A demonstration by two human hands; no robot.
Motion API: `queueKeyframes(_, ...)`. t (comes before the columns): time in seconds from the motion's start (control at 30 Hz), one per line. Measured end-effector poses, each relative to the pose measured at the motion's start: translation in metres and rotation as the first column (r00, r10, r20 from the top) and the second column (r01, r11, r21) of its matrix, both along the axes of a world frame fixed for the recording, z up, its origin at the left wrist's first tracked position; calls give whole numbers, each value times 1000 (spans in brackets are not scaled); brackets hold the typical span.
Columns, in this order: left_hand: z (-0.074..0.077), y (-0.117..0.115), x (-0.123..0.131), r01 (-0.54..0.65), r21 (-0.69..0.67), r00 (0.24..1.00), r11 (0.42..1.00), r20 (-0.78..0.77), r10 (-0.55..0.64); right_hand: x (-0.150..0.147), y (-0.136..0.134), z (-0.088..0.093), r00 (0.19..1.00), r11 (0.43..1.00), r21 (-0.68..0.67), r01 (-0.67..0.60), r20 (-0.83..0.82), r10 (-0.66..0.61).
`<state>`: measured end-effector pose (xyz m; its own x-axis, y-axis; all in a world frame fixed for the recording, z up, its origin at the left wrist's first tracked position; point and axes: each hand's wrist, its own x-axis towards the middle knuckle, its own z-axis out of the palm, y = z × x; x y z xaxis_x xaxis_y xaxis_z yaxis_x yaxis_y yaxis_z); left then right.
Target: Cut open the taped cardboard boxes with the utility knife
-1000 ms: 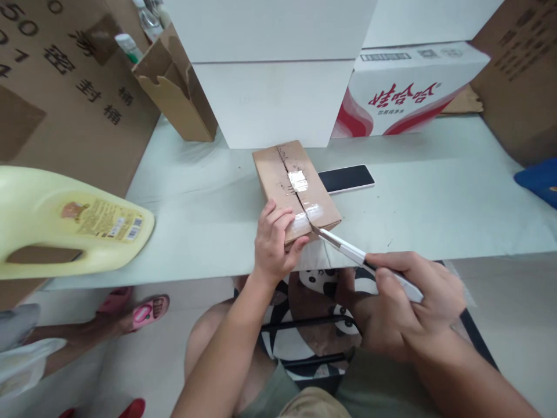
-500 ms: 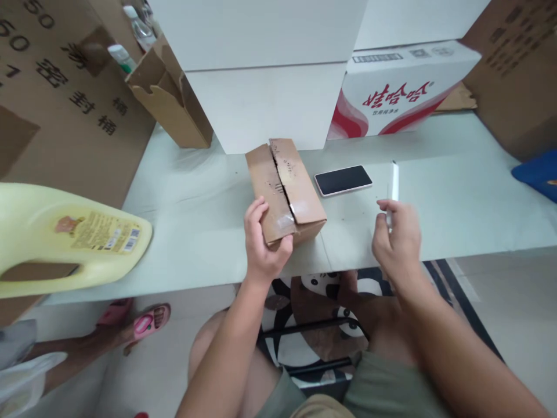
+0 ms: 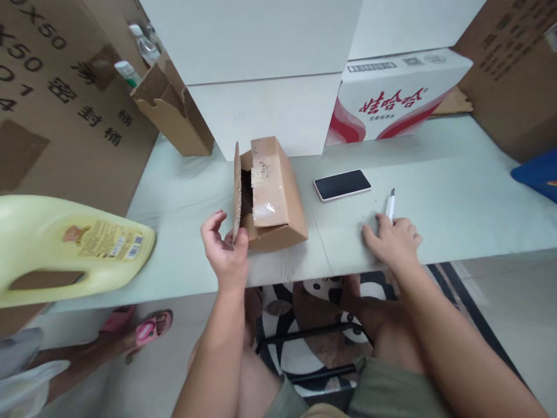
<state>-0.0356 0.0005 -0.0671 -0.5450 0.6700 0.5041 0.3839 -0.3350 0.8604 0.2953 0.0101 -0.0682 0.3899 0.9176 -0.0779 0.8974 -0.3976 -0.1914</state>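
Note:
A small brown cardboard box (image 3: 285,191) stands on the table, its left top flap (image 3: 237,188) raised upright and its right flap lying partly over the dark opening. My left hand (image 3: 226,249) grips the near end of that raised flap, thumb on the inner side and fingers outside. What the box holds is hidden in shadow. On the right, my right hand (image 3: 394,241) lies spread on the table over the handle of a white utility knife (image 3: 390,206). Its blade is out and points away from me.
A phone (image 3: 343,184) lies between box and knife. Behind stand white cartons (image 3: 265,116) and a red-and-white carton (image 3: 395,104). A yellow jug (image 3: 108,247) is at left, near an open tall cardboard box (image 3: 174,116). Another person's sandalled foot (image 3: 152,330) shows below.
My left hand has moved left and swung the box's left flap up, opening a gap. My right hand has lowered the knife onto the table and its fingers have spread.

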Motion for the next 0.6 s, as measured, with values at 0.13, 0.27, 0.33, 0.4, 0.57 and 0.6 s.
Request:
queueKeyframes(0.13, 8, 4, -7, -8, -119, 928, 993, 370, 52, 0, -1, -2, 1000, 988, 157, -9, -20, 12)
queueKeyframes(0.27, 9, 5, -11, 54, -230, 764, 972, 636, 108, -16, -5, -9, 921, 850, 428, -308, -89, 379)
queueKeyframes(0.33, 3, 4, -15, 136, -325, 748, 936, 653, 118, -32, -8, -14, 765, 718, 492, -493, -148, 627)
queueKeyframes(0.4, -7, 2, -21, 158, -410, 823, 898, 557, 110, -49, -10, -18, 596, 602, 548, -581, -218, 773)
queueKeyframes(0.57, -20, 2, -33, 56, -438, 989, 897, 149, 11, -74, -7, -19, 461, 574, 657, -488, -365, 809)
queueKeyframes(0.6, -20, 2, -33, 52, -442, 992, 895, 123, 3, -75, -6, -18, 463, 586, 667, -460, -383, 799)
